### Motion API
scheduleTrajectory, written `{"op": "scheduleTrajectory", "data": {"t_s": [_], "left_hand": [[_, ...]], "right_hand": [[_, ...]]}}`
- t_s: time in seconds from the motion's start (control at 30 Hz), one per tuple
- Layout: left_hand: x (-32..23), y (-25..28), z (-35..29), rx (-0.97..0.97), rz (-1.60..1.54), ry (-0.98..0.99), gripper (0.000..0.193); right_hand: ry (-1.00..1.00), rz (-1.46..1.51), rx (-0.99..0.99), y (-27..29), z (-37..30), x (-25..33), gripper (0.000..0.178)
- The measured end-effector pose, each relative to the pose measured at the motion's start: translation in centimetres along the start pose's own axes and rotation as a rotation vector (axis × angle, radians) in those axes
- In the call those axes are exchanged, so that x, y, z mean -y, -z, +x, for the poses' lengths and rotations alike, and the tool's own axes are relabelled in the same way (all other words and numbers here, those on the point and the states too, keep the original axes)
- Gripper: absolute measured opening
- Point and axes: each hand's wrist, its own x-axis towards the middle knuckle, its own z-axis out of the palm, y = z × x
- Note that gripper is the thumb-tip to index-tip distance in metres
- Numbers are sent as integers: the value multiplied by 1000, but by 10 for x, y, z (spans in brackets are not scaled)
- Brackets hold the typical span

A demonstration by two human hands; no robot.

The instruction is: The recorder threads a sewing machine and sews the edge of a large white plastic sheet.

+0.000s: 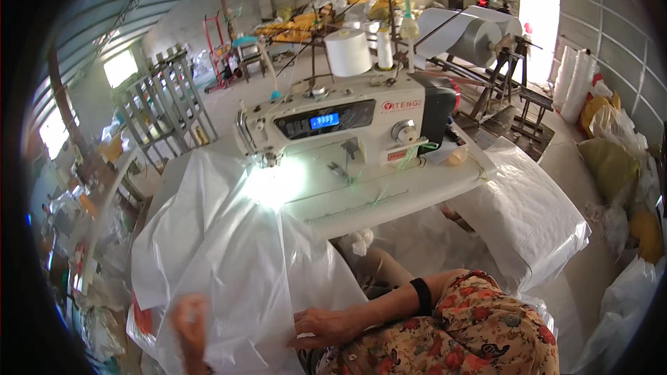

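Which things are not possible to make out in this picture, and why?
In the head view:
Bare left hand: finger outlines lost in blur.
White, long-armed sewing machine: needle hidden by bright light glare.
Shiny white plastic-looking sheet: lower end cut off by the bottom edge.

Pale surface (434, 182), curved front edge, ruler-like markings near it. Directly on it: white sewing machine (260, 125), light glaring at needle end; small snips (339, 171); white sheeting (229, 257) at left, draping over front edge.
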Motion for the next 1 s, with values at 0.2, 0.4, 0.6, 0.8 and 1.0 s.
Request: {"op": "scheduleTrajectory", "data": {"t_s": [0.2, 0.4, 0.6, 0.8, 1.0], "left_hand": [[-50, -83, -32, 567, -261, 153, 41], [-49, -121, -41, 478, -245, 329, 30], [-29, -124, -57, 318, -204, 283, 7], [-21, -94, -44, -64, -471, 350, 11], [-32, -103, -40, -181, -358, 303, 12]], "right_hand": [[-177, -510, 566, -9, -10, -4, 17], [-280, -611, 804, 5, -6, 6, 18], [-159, -854, 77, 68, 11, 6, 11], [-411, -916, 889, 67, -74, -111, 20], [-717, -464, -76, 67, -54, -111, 32]]}}
